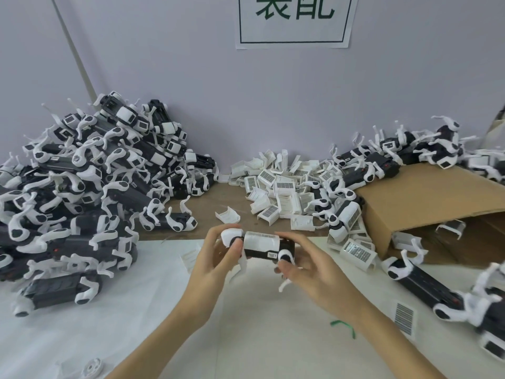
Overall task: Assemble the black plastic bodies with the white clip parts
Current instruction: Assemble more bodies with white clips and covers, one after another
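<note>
Both hands hold one black plastic body (266, 251) above the white table sheet, lying sideways. A white clip part (261, 240) sits over its top middle. My left hand (216, 258) grips the body's left end, thumb on a white leg joint. My right hand (306, 265) grips the right end, fingers under it, and white legs hang down between the hands. A heap of loose white clip parts (281, 187) lies behind, near the wall.
A big heap of black-and-white bodies (90, 192) fills the left side. More bodies (426, 288) lie at the right, beside and on a tipped cardboard box (426, 203). A barcode label (404, 318) and a green tie (345, 325) lie on the sheet.
</note>
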